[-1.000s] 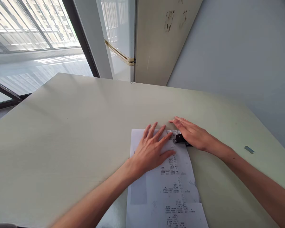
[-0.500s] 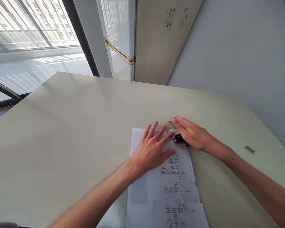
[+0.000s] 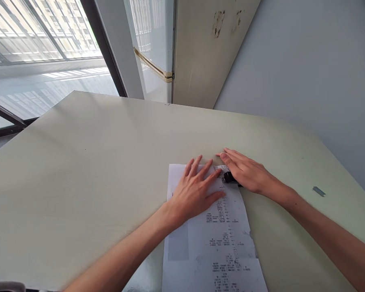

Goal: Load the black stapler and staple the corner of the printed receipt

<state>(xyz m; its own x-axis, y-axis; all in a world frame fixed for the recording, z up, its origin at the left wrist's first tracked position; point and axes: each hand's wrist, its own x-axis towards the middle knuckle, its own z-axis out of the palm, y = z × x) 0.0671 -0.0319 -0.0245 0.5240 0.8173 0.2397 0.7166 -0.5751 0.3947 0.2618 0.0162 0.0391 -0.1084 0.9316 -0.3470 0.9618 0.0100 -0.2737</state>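
Observation:
Printed sheets of paper (image 3: 200, 251) lie on the table, their top edge facing away from me. Spread flat across their upper part is my left hand (image 3: 194, 192), fingers apart and holding the paper down. A black stapler (image 3: 228, 177) sits over the upper right edge of the paper, only its front end showing. My right hand (image 3: 246, 170) lies on top of the stapler, palm down, with the fingers stretched out straight; most of the stapler is hidden under it.
The pale table (image 3: 79, 182) extends to both sides. A small grey-green strip (image 3: 319, 191) lies at the right. Beyond the far edge stand a fridge (image 3: 153, 52) and a grey wall (image 3: 310, 61). Barred windows (image 3: 42, 32) are at the upper left.

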